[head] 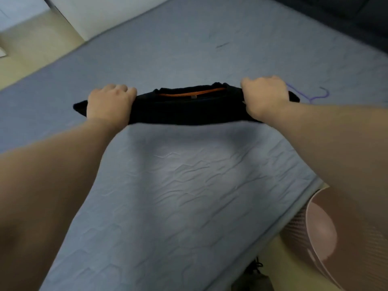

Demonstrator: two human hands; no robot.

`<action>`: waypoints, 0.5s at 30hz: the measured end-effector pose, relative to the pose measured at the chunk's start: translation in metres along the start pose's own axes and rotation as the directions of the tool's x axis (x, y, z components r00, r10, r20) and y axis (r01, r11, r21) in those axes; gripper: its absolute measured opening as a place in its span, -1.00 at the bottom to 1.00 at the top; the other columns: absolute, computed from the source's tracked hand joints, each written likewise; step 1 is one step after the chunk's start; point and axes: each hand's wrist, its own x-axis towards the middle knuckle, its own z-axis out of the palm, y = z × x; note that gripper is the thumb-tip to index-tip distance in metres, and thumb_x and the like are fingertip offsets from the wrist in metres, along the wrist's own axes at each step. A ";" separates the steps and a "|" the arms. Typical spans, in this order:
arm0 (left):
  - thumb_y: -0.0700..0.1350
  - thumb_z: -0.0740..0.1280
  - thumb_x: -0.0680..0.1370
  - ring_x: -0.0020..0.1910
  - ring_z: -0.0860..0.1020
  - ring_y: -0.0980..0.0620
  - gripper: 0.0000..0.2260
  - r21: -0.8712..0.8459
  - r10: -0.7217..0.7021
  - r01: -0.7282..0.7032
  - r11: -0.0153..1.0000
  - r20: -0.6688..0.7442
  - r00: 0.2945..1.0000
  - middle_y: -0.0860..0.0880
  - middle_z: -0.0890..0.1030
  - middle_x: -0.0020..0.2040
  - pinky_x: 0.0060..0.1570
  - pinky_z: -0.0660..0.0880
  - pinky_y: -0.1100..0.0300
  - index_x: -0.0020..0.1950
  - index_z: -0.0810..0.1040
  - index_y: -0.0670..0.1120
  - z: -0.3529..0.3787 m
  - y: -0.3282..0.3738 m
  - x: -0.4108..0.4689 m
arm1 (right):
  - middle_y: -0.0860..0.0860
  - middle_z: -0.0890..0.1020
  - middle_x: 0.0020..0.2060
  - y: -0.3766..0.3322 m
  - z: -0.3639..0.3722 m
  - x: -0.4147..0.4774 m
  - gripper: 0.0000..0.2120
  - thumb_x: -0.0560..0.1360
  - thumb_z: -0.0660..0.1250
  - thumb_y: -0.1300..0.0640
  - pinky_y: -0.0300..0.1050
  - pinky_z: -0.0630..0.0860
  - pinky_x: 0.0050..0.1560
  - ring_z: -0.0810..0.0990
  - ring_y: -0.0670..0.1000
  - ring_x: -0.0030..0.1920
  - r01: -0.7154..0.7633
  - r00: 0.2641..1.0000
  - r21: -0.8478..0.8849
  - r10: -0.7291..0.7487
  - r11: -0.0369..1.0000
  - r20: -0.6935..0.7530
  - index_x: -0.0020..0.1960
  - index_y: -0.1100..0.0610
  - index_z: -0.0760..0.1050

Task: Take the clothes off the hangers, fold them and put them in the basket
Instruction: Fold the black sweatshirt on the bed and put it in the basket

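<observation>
Bare forearms (42,196) reach out over a blue-grey quilted mattress (189,196), beside whose near right edge a pink basket (319,227) stands on the floor. The left hand (109,103) and right hand (264,95) each curl their fingers over one end of a black garment (184,110), stretched between them as a narrow band over the mattress. A purple hanger (315,95) lies just beyond the right hand.

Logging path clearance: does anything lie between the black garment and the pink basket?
Nothing visible does. The left hand and right hand grip the black garment; only blue mattress lies toward the pink basket.
</observation>
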 end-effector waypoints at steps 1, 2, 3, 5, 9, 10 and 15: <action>-0.29 0.39 0.43 -0.13 0.48 -0.21 -0.79 0.001 0.022 -0.022 1.000 -0.029 0.999 -0.16 0.51 -0.11 -0.36 0.26 0.07 0.00 0.44 -0.14 -0.004 -0.001 -0.011 | 0.23 0.60 -0.07 -0.001 -0.002 -0.012 -0.83 0.47 0.31 0.32 -0.01 0.28 -0.16 0.53 0.22 -0.12 0.003 1.000 0.010 -0.003 1.000 -0.026 0.00 0.18 0.36; -0.30 0.38 0.43 -0.10 0.47 -0.23 -0.77 0.014 0.048 -0.047 0.999 -0.048 0.998 -0.17 0.51 -0.07 -0.36 0.25 0.06 0.04 0.46 -0.15 -0.005 -0.001 -0.026 | 0.24 0.58 -0.05 -0.005 0.001 -0.026 -0.79 0.44 0.32 0.35 0.02 0.33 -0.14 0.54 0.25 -0.04 0.014 0.999 0.020 -0.013 1.000 -0.044 0.03 0.20 0.38; -0.31 0.36 0.43 -0.08 0.46 -0.24 -0.76 0.024 0.077 -0.075 0.997 -0.048 0.996 -0.19 0.51 -0.03 -0.33 0.26 0.04 0.07 0.47 -0.16 -0.002 0.001 -0.040 | 0.23 0.56 -0.02 -0.008 0.007 -0.040 -0.73 0.41 0.34 0.37 0.07 0.38 -0.10 0.53 0.26 0.02 0.023 0.998 0.024 -0.022 0.999 -0.052 0.06 0.21 0.39; -0.31 0.36 0.41 -0.06 0.44 -0.24 -0.70 0.031 0.132 -0.132 0.991 -0.014 0.991 -0.20 0.50 0.02 -0.30 0.26 0.03 0.12 0.47 -0.17 0.014 0.011 -0.072 | 0.21 0.51 0.01 -0.017 0.030 -0.068 -0.64 0.36 0.39 0.36 0.11 0.41 -0.04 0.48 0.25 0.06 0.048 0.998 -0.003 -0.048 0.999 -0.049 0.11 0.20 0.39; -0.27 0.38 0.44 0.00 0.41 -0.20 -0.63 -0.036 0.175 -0.171 0.985 0.165 0.971 -0.16 0.45 0.10 -0.43 0.28 0.08 0.23 0.45 -0.12 0.081 0.048 -0.148 | 0.16 0.47 0.06 -0.048 0.105 -0.131 -0.65 0.42 0.36 0.28 0.11 0.42 0.02 0.45 0.20 0.09 0.141 0.987 -0.063 -0.136 0.988 0.082 0.18 0.14 0.38; -0.26 0.37 0.47 0.03 0.39 -0.19 -0.62 -0.058 0.180 -0.171 0.984 0.239 0.954 -0.14 0.43 0.12 -0.43 0.31 0.08 0.26 0.42 -0.10 0.106 0.067 -0.172 | 0.14 0.47 0.07 -0.059 0.135 -0.151 -0.69 0.46 0.32 0.27 0.09 0.41 0.04 0.44 0.19 0.11 0.169 0.974 -0.051 -0.158 0.984 0.164 0.17 0.12 0.38; -0.27 0.23 0.57 0.19 0.35 -0.13 -0.58 -0.140 0.246 -0.203 0.969 0.598 0.763 -0.05 0.33 0.26 -0.30 0.42 0.11 0.40 0.28 -0.03 0.169 0.136 -0.262 | 0.09 0.51 0.14 -0.100 0.222 -0.218 -0.74 0.55 0.20 0.25 0.02 0.43 0.06 0.45 0.14 0.17 0.267 0.840 -0.019 -0.224 0.963 0.494 0.22 0.11 0.44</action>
